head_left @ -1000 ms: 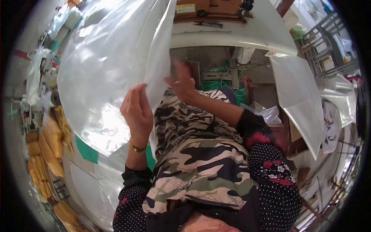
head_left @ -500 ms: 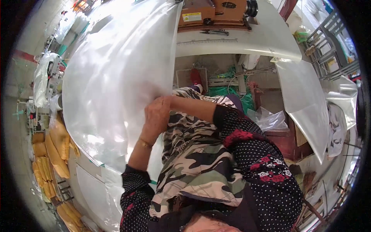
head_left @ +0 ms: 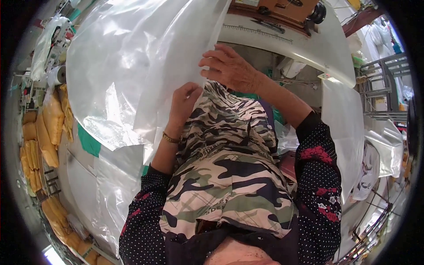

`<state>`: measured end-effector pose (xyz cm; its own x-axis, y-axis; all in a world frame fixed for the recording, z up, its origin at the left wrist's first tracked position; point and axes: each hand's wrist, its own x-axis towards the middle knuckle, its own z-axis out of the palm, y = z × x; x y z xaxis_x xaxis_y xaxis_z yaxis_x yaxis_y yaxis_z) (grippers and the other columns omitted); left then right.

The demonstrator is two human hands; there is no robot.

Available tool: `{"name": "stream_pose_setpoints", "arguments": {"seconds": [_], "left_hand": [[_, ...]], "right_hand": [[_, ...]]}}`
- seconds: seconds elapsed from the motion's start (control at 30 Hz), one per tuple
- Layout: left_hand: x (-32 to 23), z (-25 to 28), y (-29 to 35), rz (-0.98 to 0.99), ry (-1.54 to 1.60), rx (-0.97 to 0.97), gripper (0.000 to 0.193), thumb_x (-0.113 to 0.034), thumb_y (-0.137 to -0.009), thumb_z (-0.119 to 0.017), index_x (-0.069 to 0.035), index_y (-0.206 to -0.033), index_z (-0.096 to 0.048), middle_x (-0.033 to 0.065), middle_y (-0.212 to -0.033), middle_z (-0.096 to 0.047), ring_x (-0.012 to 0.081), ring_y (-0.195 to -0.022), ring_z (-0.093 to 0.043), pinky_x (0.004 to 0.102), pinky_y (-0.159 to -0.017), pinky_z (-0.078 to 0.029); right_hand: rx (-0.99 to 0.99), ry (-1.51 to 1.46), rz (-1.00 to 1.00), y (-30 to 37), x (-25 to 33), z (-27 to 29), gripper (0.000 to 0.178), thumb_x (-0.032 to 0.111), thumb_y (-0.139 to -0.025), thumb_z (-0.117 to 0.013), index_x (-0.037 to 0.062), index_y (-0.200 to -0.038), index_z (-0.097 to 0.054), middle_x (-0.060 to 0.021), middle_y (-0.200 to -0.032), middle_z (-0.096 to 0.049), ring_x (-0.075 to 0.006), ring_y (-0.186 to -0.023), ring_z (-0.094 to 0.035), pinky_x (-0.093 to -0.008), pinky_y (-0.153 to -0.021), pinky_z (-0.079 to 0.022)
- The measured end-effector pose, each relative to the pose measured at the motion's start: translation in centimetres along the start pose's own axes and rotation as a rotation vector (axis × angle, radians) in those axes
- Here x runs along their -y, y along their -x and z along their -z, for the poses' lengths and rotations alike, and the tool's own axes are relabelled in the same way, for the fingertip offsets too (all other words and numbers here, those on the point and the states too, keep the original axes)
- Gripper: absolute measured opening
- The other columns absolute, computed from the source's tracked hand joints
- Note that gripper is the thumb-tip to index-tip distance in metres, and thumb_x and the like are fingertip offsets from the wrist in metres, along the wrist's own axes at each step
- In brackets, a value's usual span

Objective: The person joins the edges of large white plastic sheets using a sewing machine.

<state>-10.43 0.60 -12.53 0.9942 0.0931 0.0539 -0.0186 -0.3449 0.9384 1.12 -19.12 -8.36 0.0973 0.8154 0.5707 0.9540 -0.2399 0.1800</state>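
A large translucent plastic sheet (head_left: pixel 119 53) spreads over the left of the work table and hangs toward my lap. My left hand (head_left: pixel 183 104) is closed, thumb and fingers pinching the sheet near its right edge, just above the camouflage apron (head_left: pixel 221 176). Farther forward and to the right, my right hand (head_left: pixel 232 70) is open, its fingers stretched out and slightly apart. Its fingertips lie at the sheet's edge; whether they touch the plastic I cannot tell.
Beyond my hands a brown sewing machine (head_left: pixel 282 11) stands on the pale table (head_left: pixel 322 48), with thread snips (head_left: pixel 268 25) and a printed scale before it. Yellow bundles (head_left: pixel 51 128) lie at far left. More plastic sheeting (head_left: pixel 342 128) hangs at right, near a metal rack (head_left: pixel 384 84).
My hands were together at the sheet and are now apart. The right hand has moved forward and right, fingers spread. The sheet has shifted, and the view has turned slightly.
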Motion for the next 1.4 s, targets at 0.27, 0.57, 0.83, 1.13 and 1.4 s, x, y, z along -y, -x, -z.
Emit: {"name": "stream_pose_setpoints", "arguments": {"seconds": [0.27, 0.57, 0.83, 1.13, 1.4], "left_hand": [[-0.7, 1.1, 0.6, 0.152, 0.296, 0.137, 0.015, -0.015, -0.092, -0.065, -0.001, -0.09, -0.066, -0.0064, -0.078, -0.059, 0.0023, -0.072, -0.049, 0.0207, -0.062, -0.04], [-3.8, -0.2, 2.3, -0.235, -0.315, -0.095, 0.029, -0.012, -0.087, -0.068, 0.002, -0.112, -0.061, 0.0073, -0.084, -0.064, 0.0224, -0.081, -0.057, 0.0337, -0.072, -0.046], [-5.4, -1.0, 2.8, -0.277, -0.639, -0.238, 0.04, 0.005, -0.085, -0.061, 0.001, -0.124, -0.055, 0.0152, -0.092, -0.068, 0.0311, -0.086, -0.064, 0.0404, -0.074, -0.05], [-7.0, 0.2, 3.2, -0.412, -0.445, -0.263, 0.04, 0.007, -0.089, -0.053, -0.003, -0.127, -0.055, 0.0136, -0.086, -0.06, 0.026, -0.07, -0.059, 0.0349, -0.062, -0.049], [-7.8, 0.4, 2.3, -0.4, -0.434, -0.29, 0.037, 0.0, -0.087, -0.063, -0.002, -0.124, -0.061, 0.0096, -0.076, -0.05, 0.0197, -0.06, -0.048, 0.0336, -0.056, -0.042]], "right_hand": [[0.135, -0.037, 0.144, -1.3, 0.6, -0.1, 0.023, 0.013, -0.075, -0.061, 0.0157, -0.097, -0.063, 0.0017, -0.104, -0.058, -0.0164, -0.116, -0.052, -0.0418, -0.115, -0.029], [0.135, 0.013, 0.128, -1.3, 1.8, 0.0, 0.017, 0.014, -0.074, -0.062, 0.0156, -0.091, -0.061, 0.0028, -0.096, -0.056, -0.0154, -0.109, -0.053, -0.0396, -0.11, -0.033], [0.06, 0.002, 0.103, -1.6, 2.3, -0.1, 0.016, 0.016, -0.078, -0.063, 0.0161, -0.094, -0.061, 0.0033, -0.092, -0.056, -0.0158, -0.103, -0.053, -0.0374, -0.103, -0.037], [0.016, -0.179, 0.007, -4.1, -0.4, 2.2, 0.015, 0.025, -0.08, -0.068, 0.014, -0.083, -0.057, 0.0008, -0.084, -0.055, -0.0171, -0.091, -0.054, -0.0349, -0.091, -0.04], [0.053, -0.273, 0.028, -5.7, -1.9, 3.6, 0.028, 0.034, -0.082, -0.068, 0.0103, -0.077, -0.055, -0.0019, -0.078, -0.056, -0.0202, -0.084, -0.056, -0.0353, -0.084, -0.042]]}}
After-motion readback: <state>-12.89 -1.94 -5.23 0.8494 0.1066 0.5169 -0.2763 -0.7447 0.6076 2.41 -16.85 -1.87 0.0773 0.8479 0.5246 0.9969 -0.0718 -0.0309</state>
